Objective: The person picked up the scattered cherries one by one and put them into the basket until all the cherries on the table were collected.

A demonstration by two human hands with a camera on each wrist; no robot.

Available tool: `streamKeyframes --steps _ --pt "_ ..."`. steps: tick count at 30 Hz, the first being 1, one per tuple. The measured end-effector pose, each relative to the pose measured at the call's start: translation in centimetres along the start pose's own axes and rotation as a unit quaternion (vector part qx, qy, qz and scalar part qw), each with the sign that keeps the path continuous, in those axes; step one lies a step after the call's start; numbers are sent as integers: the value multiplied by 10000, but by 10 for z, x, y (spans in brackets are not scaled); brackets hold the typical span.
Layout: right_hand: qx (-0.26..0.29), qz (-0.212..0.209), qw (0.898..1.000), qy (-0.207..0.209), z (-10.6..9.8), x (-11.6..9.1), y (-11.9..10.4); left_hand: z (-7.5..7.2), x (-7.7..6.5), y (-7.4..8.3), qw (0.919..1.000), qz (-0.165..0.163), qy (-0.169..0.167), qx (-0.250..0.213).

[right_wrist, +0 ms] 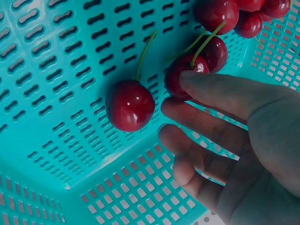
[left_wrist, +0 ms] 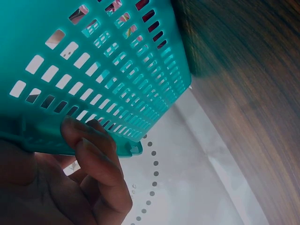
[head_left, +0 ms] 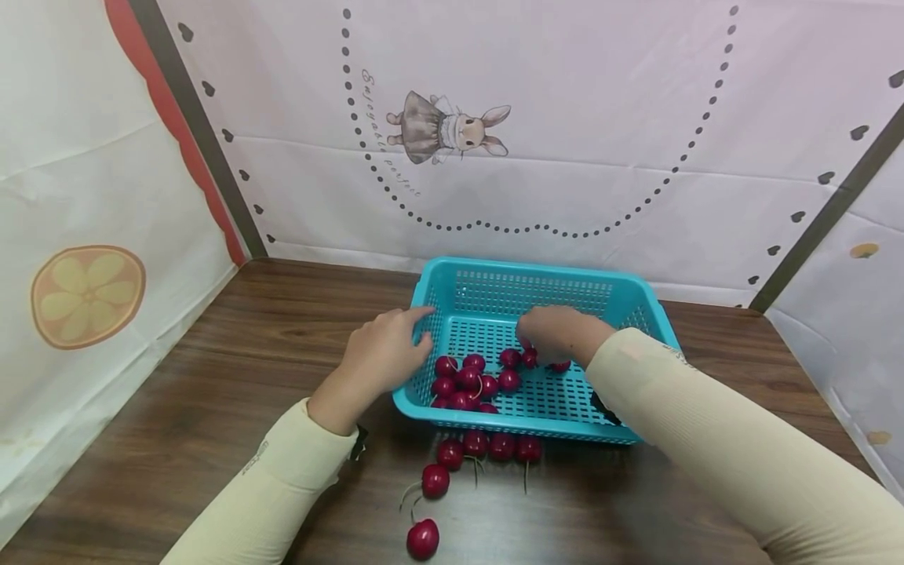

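Observation:
A turquoise plastic basket (head_left: pixel 537 273) with slotted walls stands on the table. My left hand (head_left: pixel 384 349) is at its left side, and in the left wrist view the fingers (left_wrist: pixel 101 164) curl around the rim. Inside the basket, my right hand (head_left: pixel 561 333) reaches down over the middle. The right wrist view has its thumb and index finger pinching a dark red cherry (right_wrist: pixel 173 77) with a green stem. A separate cherry (right_wrist: pixel 130 105) lies beside the fingertips on the slotted floor. More cherries (head_left: pixel 466 378) cluster in the basket's near left corner.
Several stemmed cherries lie on the dark wooden table (head_left: pixel 212 392) in front of the basket, one cherry (head_left: pixel 423 539) closest to me. A white printed cloth (head_left: pixel 565 118) with a rabbit figure hangs behind, with more cloth at both sides.

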State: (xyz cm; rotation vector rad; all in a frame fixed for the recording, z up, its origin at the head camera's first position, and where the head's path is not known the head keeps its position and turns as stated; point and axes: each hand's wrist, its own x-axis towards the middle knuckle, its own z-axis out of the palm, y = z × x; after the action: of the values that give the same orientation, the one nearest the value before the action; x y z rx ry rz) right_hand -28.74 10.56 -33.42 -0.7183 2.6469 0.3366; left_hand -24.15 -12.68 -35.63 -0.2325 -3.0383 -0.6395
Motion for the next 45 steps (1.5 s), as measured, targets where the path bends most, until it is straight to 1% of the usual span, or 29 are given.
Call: streamKeyframes --steps 7,15,21,24,32,35,39,41,45 --pt "105 45 9999 -50 1 0 -2 -1 -1 0 10000 -6 -16 -16" --pt "28 56 9999 -135 3 1 -3 -2 -1 1 10000 -2 -30 -1" --pt "122 46 9999 -81 0 -6 -1 -2 -1 3 10000 -15 -41 -19" --pt "169 -81 9998 119 -7 -13 1 -2 -1 3 10000 0 -49 -28" --pt "59 -398 9957 838 -37 -40 2 -2 -1 2 10000 -13 -58 -27" --pt "-66 -471 9937 1015 -46 -53 -2 -2 -1 1 10000 -1 -74 -30" --pt "-191 -606 9901 1249 -51 -73 -13 -1 -1 1 10000 6 -52 -30" --pt "-287 -783 9855 1476 -51 -84 -20 -1 -1 1 10000 21 -50 -32" --pt "-587 -1277 9698 1996 -46 -102 -38 -2 -1 0 10000 59 -55 -40"
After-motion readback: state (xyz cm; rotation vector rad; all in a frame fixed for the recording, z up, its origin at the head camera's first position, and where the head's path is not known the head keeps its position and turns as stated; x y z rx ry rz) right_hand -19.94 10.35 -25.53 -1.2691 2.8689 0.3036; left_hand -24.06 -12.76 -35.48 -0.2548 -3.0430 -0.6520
